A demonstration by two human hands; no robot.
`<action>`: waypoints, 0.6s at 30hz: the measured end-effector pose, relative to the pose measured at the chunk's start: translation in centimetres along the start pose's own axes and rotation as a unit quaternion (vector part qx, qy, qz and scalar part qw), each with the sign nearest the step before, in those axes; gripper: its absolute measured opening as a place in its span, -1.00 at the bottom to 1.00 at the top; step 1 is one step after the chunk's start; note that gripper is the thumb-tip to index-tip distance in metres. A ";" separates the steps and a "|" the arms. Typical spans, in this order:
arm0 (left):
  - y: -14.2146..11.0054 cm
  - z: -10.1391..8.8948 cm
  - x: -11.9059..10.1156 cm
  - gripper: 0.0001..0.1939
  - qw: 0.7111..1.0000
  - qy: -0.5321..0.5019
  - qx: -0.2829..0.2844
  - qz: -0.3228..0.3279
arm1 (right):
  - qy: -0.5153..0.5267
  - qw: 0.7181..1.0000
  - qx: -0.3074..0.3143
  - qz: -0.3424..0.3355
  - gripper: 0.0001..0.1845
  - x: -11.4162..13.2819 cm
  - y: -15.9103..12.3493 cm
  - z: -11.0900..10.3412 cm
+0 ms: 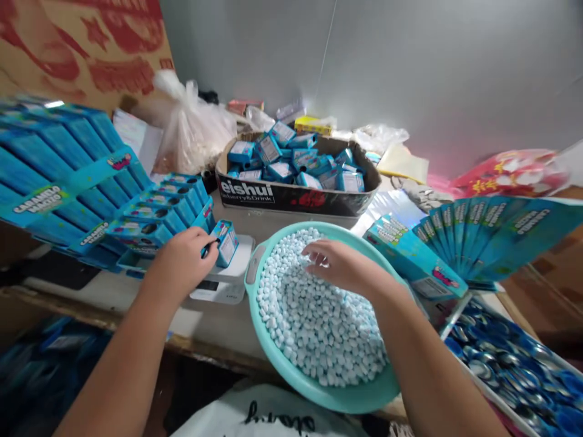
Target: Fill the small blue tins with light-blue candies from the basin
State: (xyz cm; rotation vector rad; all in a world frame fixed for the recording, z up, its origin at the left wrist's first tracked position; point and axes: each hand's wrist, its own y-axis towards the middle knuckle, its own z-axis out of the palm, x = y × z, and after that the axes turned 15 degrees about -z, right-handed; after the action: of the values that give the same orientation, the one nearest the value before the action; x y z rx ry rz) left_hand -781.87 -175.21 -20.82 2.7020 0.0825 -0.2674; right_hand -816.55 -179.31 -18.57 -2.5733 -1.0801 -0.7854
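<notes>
A small blue cardboard box [225,243] stands upright on a white digital scale [223,293]. My left hand [189,258] is at the box's left side, fingers closed around something dark that I cannot make out. My right hand [334,264] is over a turquoise plastic basin [262,328] of small pale candies [314,328]. Its fingers are bent together at the candies near the far rim, with a few pale pieces at the fingertips. Behind my left hand, several small blue boxes with dark round holes [159,212] sit in a display carton.
A black carton [291,203] at the back holds many small blue boxes. Stacked blue display cartons [59,176] rise at left. Right of the basin lie a blue carton [414,258], fanned blue card sheets [496,237] and a tray of shiny blue round pieces [510,358]. A plastic bag [191,124] stands behind.
</notes>
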 end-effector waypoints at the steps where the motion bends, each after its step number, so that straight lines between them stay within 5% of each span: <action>1: 0.0 -0.3 -0.3 -0.70 1.000 0.001 -0.009 -0.001 | 0.003 1.000 0.003 0.000 -0.71 0.2 -0.1 0.0; 6: -2.3 -2.2 -6.6 -0.75 0.985 -0.103 -0.108 0.084 | -0.008 1.000 -0.002 0.001 -0.72 0.3 0.1 0.4; 9: -5.6 -2.0 -12.5 -0.81 0.946 -0.261 0.049 0.187 | 0.000 1.000 0.001 -0.013 -0.72 -0.4 0.3 0.7; 12: -8.0 -0.6 -16.2 -0.73 0.909 -0.225 0.201 0.289 | 0.010 0.999 0.010 -0.032 -0.73 -1.4 0.2 1.2; 18: -8.5 1.0 -16.2 -0.68 0.887 -0.193 0.282 0.310 | 0.002 0.998 0.027 -0.054 -0.71 -2.3 -0.1 1.4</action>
State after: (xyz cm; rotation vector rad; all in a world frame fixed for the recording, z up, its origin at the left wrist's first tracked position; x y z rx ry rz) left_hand -798.73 -168.15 -21.93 2.9658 -1.1138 -0.7001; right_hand -817.41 -180.05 -21.04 -2.4843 -1.2313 -0.7749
